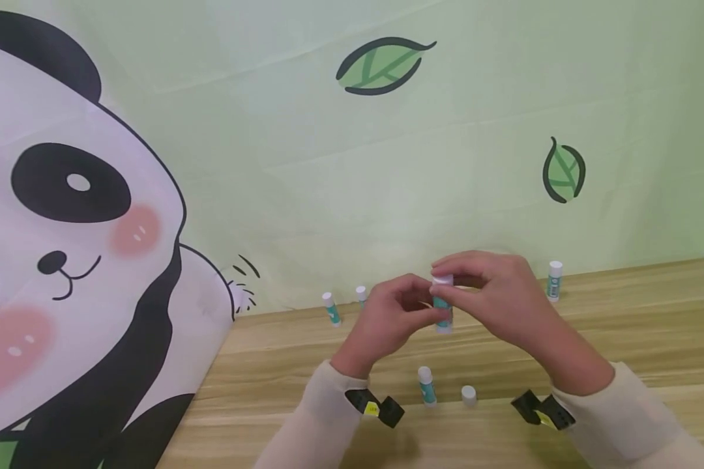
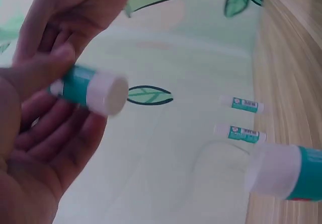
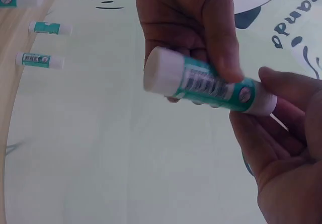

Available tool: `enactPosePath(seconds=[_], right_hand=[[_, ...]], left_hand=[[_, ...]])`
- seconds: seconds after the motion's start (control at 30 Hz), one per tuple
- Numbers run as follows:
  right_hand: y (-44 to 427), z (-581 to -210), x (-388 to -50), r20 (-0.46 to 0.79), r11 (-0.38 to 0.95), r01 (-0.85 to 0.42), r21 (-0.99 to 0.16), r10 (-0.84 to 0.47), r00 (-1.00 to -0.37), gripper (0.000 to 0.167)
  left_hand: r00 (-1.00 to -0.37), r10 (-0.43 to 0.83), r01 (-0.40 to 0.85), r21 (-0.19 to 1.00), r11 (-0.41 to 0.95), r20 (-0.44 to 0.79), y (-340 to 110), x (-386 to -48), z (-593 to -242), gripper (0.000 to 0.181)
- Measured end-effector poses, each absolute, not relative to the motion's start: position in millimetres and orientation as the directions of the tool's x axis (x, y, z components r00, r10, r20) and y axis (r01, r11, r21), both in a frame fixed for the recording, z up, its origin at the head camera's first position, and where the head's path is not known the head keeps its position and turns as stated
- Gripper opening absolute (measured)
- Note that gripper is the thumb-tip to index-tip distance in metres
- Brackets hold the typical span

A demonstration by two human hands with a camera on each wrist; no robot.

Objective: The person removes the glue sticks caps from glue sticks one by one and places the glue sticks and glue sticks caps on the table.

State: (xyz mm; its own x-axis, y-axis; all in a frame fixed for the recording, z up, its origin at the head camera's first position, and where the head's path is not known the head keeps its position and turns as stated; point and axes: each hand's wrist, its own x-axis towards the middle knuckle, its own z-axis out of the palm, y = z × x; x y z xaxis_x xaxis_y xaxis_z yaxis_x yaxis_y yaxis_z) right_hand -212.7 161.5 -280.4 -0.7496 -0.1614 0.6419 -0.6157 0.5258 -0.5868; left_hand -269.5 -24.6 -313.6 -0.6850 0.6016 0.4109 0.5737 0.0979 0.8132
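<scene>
A glue stick (image 1: 442, 319) with a teal label and white ends is held upright above the table between both hands. My left hand (image 1: 384, 319) grips its labelled body with thumb and fingers. From the right, my right hand (image 1: 495, 293) pinches the white top end. The right wrist view shows the barcode on the glue stick (image 3: 206, 85), with the left thumb pressed along the label. Its broad white bottom faces the camera in the left wrist view, where the glue stick (image 2: 106, 93) is slightly blurred. Whether the cap is fully seated cannot be seen under the right fingers.
On the wooden table (image 1: 281, 391) a glue stick (image 1: 427, 385) stands near a loose white cap (image 1: 469, 395). Farther back are another glue stick (image 1: 331, 309), one partly hidden glue stick (image 1: 361, 293) and a glue stick (image 1: 554, 281) at right. A panda-printed cloth (image 1: 299, 195) hangs behind.
</scene>
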Motion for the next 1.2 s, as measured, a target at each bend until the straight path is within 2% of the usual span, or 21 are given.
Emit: enactPosePath(seconds=[0.17, 0.4, 0.57, 0.73, 0.87, 0.97, 1.1, 1.2], right_hand=[[158.6, -280.3, -212.1, 0.633, 0.553, -0.574, -0.603, -0.106, -0.767, 0.019], [159.1, -277.3, -207.3, 0.583, 0.602, -0.535, -0.593, -0.138, -0.801, 0.011], [161.6, -274.3, -205.6, 0.532, 0.535, -0.556, -0.637, -0.217, -0.818, 0.010], [163.0, -271.5, -202.8, 0.454, 0.398, -0.558, -0.728, -0.330, -0.828, 0.011], [164.3, -271.4, -200.9, 0.457, 0.276, -0.596, -0.754, -0.432, -0.778, 0.009], [166.0, -272.7, -200.7, 0.511, 0.158, -0.655, -0.738, -0.504, -0.697, 0.007], [167.3, -274.1, -201.2, 0.576, 0.030, -0.706, -0.708, -0.555, -0.601, 0.013], [167.0, -274.4, -202.5, 0.586, 0.009, -0.716, -0.698, -0.566, -0.579, 0.015]], left_hand=[[-0.704, 0.559, 0.609, 0.778, 0.157, 0.439, -20.5, -265.9, -313.5, 0.020], [-0.692, 0.629, 0.520, 0.849, 0.094, 0.354, -23.6, -270.7, -315.4, 0.024], [-0.608, 0.732, 0.466, 0.885, 0.016, 0.308, -31.1, -278.0, -317.3, 0.027], [-0.454, 0.844, 0.389, 0.915, -0.102, 0.287, -39.4, -282.4, -317.8, 0.034], [-0.269, 0.919, 0.269, 0.939, -0.216, 0.288, -42.1, -285.1, -318.7, 0.058], [-0.186, 0.940, 0.208, 0.946, -0.247, 0.286, -41.2, -284.4, -318.8, 0.066], [-0.170, 0.940, 0.185, 0.947, -0.263, 0.295, -40.9, -281.2, -317.8, 0.067], [-0.177, 0.938, 0.188, 0.946, -0.264, 0.297, -41.6, -279.3, -316.3, 0.065]])
